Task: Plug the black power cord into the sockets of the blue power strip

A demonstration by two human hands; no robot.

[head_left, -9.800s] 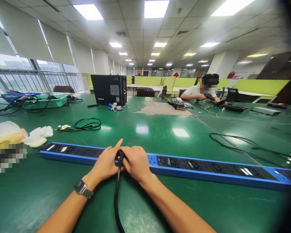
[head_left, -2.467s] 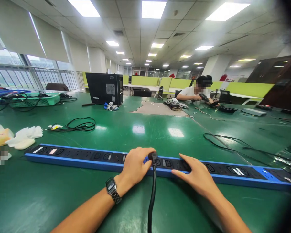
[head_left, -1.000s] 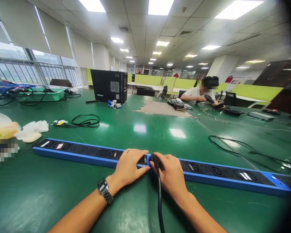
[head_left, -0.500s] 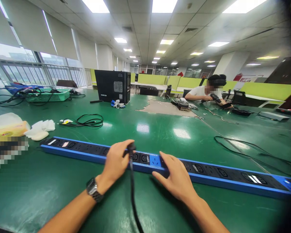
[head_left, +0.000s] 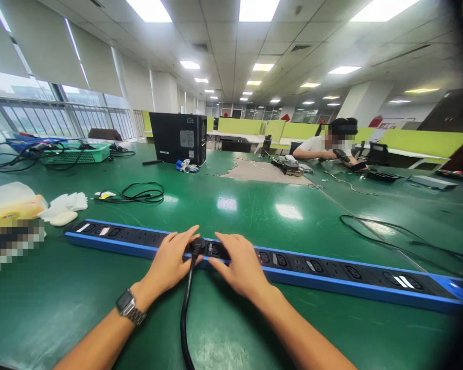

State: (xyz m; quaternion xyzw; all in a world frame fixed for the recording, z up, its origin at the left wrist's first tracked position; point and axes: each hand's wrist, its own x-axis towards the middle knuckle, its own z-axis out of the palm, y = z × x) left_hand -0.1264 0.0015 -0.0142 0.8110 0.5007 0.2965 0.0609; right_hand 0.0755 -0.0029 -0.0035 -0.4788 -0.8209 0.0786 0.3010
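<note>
1. Presently, two bare hands are at one long blue-and-black power strip (head_left: 332, 272) lying lengthwise across one glossy green worktop (head_left: 316, 226).
2. One black moulded plug (head_left: 198, 245) sits at the strip's upper face, left of its middle, between the two hands. One thick black cord (head_left: 185, 318) runs from it toward the near edge of view. Depth of seating cannot be determined.
3. Left hand (head_left: 172, 259), one: wears one metal-banded wristwatch (head_left: 130, 307). Its grip is loosely curved about the plug, thumb and fingers apart; whether it bears on the plug cannot be told.
4. Right hand (head_left: 243, 259), one: its grip is spread over the strip just right of the plug, thumb apart from fingers and holding nothing. One socket shows in the gap.
5. Labels noted on the strip: one white and one pinkish toward the left end, two white bars toward the right.
6. Beyond, on the worktop: one black computer tower (head_left: 177, 136), one blue-and-white bundle (head_left: 187, 166) at its foot, one loosely coiled thin black cable (head_left: 142, 192).
7. Far left: two baskets, one green plastic basket (head_left: 79, 155) and one blue basket (head_left: 33, 145), with black cables over them, number undetermined.
8. Far right: one seated co-worker in a white top (head_left: 310, 145).
</note>
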